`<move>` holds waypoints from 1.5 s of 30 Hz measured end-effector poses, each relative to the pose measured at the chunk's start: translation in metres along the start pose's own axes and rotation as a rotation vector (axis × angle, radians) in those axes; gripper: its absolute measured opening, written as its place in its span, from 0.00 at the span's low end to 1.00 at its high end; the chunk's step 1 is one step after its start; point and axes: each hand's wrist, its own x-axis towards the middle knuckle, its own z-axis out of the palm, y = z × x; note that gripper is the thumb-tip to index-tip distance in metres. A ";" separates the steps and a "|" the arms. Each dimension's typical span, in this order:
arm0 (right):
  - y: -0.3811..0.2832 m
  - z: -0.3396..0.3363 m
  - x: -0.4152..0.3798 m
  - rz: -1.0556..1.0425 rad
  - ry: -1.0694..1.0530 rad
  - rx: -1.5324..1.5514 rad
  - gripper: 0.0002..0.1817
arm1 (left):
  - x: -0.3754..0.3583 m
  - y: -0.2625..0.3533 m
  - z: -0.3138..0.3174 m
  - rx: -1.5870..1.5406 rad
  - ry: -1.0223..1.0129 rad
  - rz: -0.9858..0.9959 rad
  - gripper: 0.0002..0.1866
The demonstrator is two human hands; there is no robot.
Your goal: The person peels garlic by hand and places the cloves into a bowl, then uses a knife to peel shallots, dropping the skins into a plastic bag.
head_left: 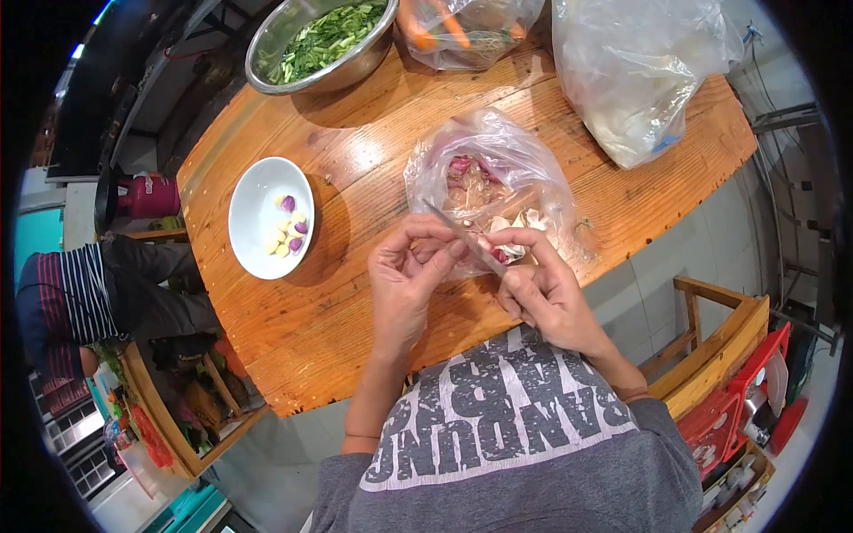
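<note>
My right hand [549, 298] is closed around a small knife [462, 238], its blade slanting up and left across my left fingertips. My left hand [410, 271] is pinched with thumb against fingers just under the blade; what it holds, if anything, is too small and covered to make out. Both hands are above the near side of an opened clear plastic bag [555, 191]. Inside it lie red shallots [461, 167] and pale garlic [530, 221] with papery skins. Left of my hands, a white bowl [245, 233] contains several peeled garlic cloves [283, 238] and purple shallots [288, 204].
A metal bowl [261, 55] of chopped greens [330, 41] stands at the wooden table's [293, 333] far edge. Beside it are a bag of carrots [455, 32] and a large whitish plastic bag [635, 80]. Another person [107, 293] is at the left; a wooden bench [724, 351] is at the right.
</note>
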 end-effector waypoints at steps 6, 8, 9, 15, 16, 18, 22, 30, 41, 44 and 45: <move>0.003 0.003 0.001 -0.156 0.030 -0.273 0.23 | -0.003 0.007 0.006 -0.112 0.044 -0.096 0.13; 0.005 0.001 0.003 -0.212 0.001 -0.308 0.23 | -0.004 0.003 0.005 -0.085 0.049 -0.073 0.14; 0.005 0.001 0.003 -0.200 0.007 -0.312 0.22 | -0.005 0.001 0.005 -0.072 0.052 -0.061 0.14; -0.001 0.000 0.002 -0.126 0.009 -0.336 0.22 | -0.008 -0.002 0.000 -0.006 0.071 -0.095 0.11; 0.001 0.000 0.002 -0.144 0.006 -0.332 0.22 | -0.008 -0.002 0.000 0.011 0.057 -0.084 0.10; 0.001 0.000 0.002 -0.139 -0.003 -0.310 0.22 | -0.007 0.001 0.000 0.046 0.034 -0.063 0.09; -0.002 0.000 0.002 -0.118 -0.018 -0.240 0.21 | -0.007 0.002 0.000 0.050 0.011 -0.069 0.07; 0.009 -0.003 0.000 -0.129 -0.015 -0.217 0.19 | -0.007 -0.002 -0.004 0.144 0.009 -0.073 0.08; 0.012 -0.005 0.000 -0.053 0.014 -0.107 0.13 | -0.010 0.006 0.008 0.155 -0.066 -0.099 0.06; 0.010 -0.010 0.001 -0.009 -0.064 0.008 0.12 | -0.009 0.009 0.010 0.158 -0.074 -0.123 0.07; 0.010 -0.009 0.001 -0.023 -0.058 0.033 0.11 | -0.008 0.010 0.010 0.160 -0.079 -0.132 0.07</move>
